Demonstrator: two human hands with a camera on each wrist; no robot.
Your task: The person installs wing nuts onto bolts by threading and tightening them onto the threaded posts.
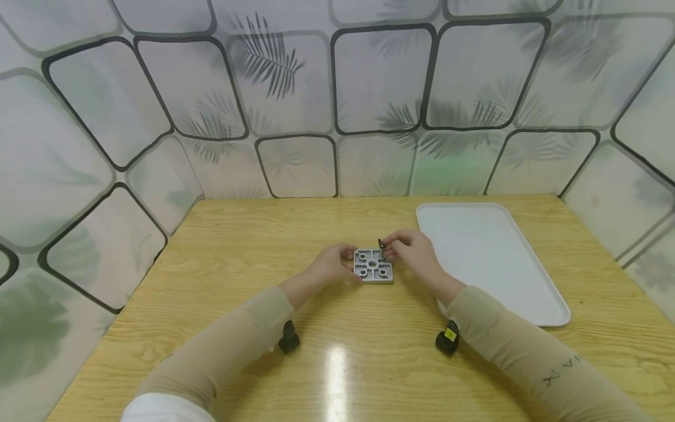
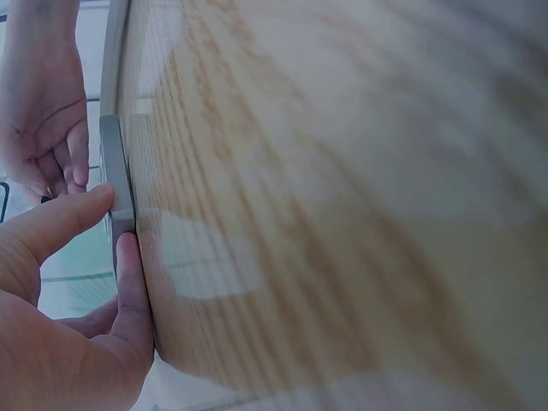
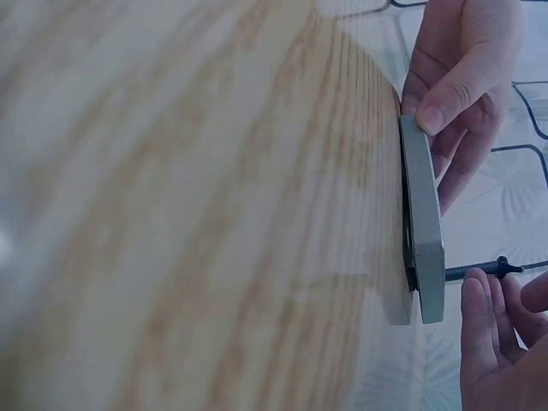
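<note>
A square grey metal plate (image 1: 372,272) with round bosses and ribs lies on the wooden table. The left hand (image 1: 331,264) grips its left side, thumb at the near corner, as the left wrist view also shows at the plate's edge (image 2: 117,167). At the far right corner a dark threaded screw (image 3: 475,271) stands upright in the plate, its winged head on top. Fingers of the right hand (image 1: 413,252) pinch the screw near its head. The screw's lower end is hidden by the plate (image 3: 424,223).
A white rectangular tray (image 1: 485,258) lies on the table (image 1: 253,234) to the right, partly behind the right forearm. Patterned fabric walls (image 1: 295,164) stand behind the table and at both sides. Each wrist carries a small black camera (image 1: 289,338).
</note>
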